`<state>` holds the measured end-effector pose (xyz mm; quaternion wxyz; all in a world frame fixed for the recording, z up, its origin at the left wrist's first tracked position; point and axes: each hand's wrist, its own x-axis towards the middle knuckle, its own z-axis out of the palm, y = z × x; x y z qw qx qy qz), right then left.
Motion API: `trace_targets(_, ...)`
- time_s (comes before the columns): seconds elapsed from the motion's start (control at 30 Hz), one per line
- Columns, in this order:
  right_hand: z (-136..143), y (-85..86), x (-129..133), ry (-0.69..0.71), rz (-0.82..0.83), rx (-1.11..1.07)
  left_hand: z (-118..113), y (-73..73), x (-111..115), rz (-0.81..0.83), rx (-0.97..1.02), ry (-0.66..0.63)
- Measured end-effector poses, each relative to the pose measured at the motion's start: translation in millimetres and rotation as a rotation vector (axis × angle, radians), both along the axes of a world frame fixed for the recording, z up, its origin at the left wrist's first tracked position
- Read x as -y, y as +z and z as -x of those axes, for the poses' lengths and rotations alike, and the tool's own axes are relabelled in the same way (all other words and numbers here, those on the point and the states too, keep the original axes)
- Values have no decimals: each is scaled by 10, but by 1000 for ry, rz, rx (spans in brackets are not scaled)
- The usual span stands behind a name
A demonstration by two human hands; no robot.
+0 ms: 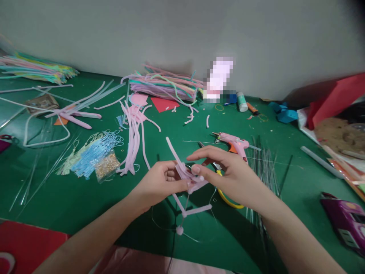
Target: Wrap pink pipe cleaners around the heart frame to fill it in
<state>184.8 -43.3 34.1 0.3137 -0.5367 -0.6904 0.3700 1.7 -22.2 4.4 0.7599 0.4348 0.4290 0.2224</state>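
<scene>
one pale pink bundle is pinched by the left hand, the nearer one, and its long strip is pointed forward and to the left. the right hand is curved over it from the right side (whether something is gripped there cannot be told).

A bare left forearm and bare right forearm, both slender and smooth in outline, taper at the wrists into a bare left hand and right hand with slim fingers and rounded thumb tips.
</scene>
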Motion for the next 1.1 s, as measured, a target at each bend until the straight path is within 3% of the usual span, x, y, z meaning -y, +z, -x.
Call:
trace_targets(0.13,119,71,-108,76,38,106,-84,29,27,-32,-25,3)
trace_targets(0.3,141,76,-175,72,27,-45,-77,27,29,-24,-15,45)
trace_targets(0.4,29,48,-62,-33,69,-167,-9,4,17,-15,8,13)
trace_targets(0.7,-81,-124,387,-373,-102,-187,-22,5,27,-51,-14,-10)
trace_targets(0.93,-96,-65,287,-332,-140,-110,-26,33,19,-50,45,-45)
trace_targets(1.1,-123,-118,258,-315,-132,-204,12,11,-5,21,104,-30)
